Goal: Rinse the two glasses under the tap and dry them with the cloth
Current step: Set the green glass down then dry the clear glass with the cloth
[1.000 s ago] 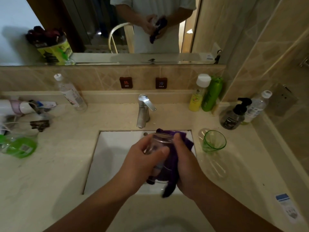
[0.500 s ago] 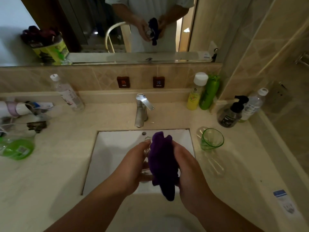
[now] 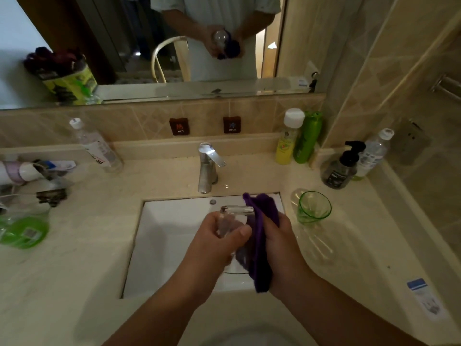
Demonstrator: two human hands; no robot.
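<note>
The left hand (image 3: pixel 219 242) is gripping a clear drinking glass (image 3: pixel 235 221) above the white rectangular sink basin (image 3: pixel 169 236), fingers curled round its wall. The right hand (image 3: pixel 280 242) is pressing a purple cloth (image 3: pixel 260 248) against the glass's right side, gripping it. Right of the basin, a green-tinted glass tumbler (image 3: pixel 314 208) is standing upright on the beige stone counter (image 3: pixel 74 270). Behind the basin, a chrome tap (image 3: pixel 207 168) is rising.

Beige marble countertop (image 3: pixel 87 270) around a white sink (image 3: pixel 169 245), chrome tap (image 3: pixel 207 168) behind the sink, green glass (image 3: pixel 314 208) right of it, bottles (image 3: pixel 296 136) behind-right, clear bottle (image 3: pixel 97 146) behind-left.
</note>
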